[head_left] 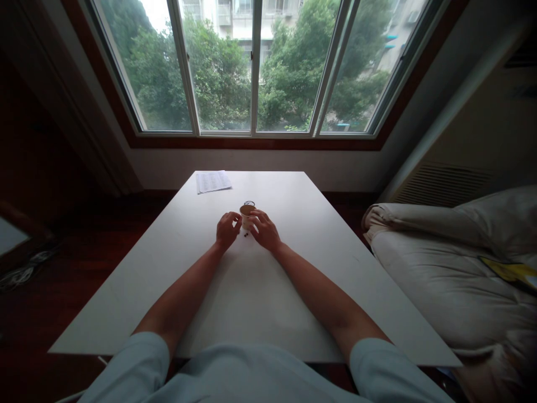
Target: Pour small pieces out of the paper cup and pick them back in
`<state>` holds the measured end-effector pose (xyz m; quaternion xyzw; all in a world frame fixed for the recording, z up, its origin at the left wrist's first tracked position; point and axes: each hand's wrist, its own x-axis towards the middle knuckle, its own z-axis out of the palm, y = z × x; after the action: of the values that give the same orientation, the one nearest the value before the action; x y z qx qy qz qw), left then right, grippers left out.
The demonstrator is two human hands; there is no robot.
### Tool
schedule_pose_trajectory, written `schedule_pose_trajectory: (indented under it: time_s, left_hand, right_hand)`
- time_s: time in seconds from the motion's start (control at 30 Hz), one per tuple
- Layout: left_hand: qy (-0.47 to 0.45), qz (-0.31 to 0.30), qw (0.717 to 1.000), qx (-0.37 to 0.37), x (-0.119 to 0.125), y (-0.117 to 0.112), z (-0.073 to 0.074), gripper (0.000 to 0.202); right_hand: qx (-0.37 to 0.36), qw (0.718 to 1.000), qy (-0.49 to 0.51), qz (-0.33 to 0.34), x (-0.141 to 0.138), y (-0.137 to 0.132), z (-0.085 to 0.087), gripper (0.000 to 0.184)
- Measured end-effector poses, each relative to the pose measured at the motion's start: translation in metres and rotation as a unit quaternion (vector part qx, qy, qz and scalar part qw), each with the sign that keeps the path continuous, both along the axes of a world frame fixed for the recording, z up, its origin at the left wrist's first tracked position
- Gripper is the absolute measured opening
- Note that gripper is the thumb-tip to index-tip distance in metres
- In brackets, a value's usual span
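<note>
A small paper cup [247, 210] with a brown inside stands upright around the middle of the white table [268, 313]. My right hand [265, 229] is wrapped round the cup's right side, fingers at its rim and front. Close against the cup's left side is my left hand [228, 229], its fingers curled and thumb drawn in; whether it pinches something small there is too small to tell. In front of the cup lie a few tiny dark bits [245, 235]. Just behind it shows a thin dark loop [249, 202], partly hidden by the cup.
Printed sheets of paper [213, 181] lie at the table's far left corner. To the right stands a pale padded sofa [444, 274] with a yellow item [509, 271] on it. A wide window [251, 73] is beyond the table. Cables [25, 271] lie on the floor at left.
</note>
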<state>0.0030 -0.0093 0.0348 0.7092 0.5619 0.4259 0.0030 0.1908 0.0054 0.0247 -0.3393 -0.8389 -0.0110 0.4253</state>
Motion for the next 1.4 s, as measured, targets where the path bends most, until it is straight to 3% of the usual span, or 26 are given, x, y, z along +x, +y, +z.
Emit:
schedule_pose_trajectory:
  time_s: [0.23, 0.53, 0.87, 1.4]
  left_hand:
    - [-0.001, -0.002, 1.000, 0.023, 0.003, -0.002, 0.001, 0.013]
    - [-0.085, -0.065, 0.991, 0.084, 0.010, -0.002, 0.001, 0.019]
    - [-0.143, -0.078, 0.983, 0.089, 0.017, -0.005, 0.000, 0.019]
    - [-0.109, -0.044, 0.987, 0.106, 0.018, -0.004, -0.005, 0.022]
  right_hand:
    - [0.006, 1.000, -0.009, 0.005, 0.000, -0.001, 0.001, 0.028]
    - [0.018, 1.000, -0.021, 0.011, 0.000, -0.001, 0.003, 0.025]
    - [0.015, 1.000, -0.018, 0.012, 0.000, -0.002, 0.002, 0.020]
    - [0.025, 0.999, -0.030, 0.003, 0.000, -0.002, 0.003, 0.019]
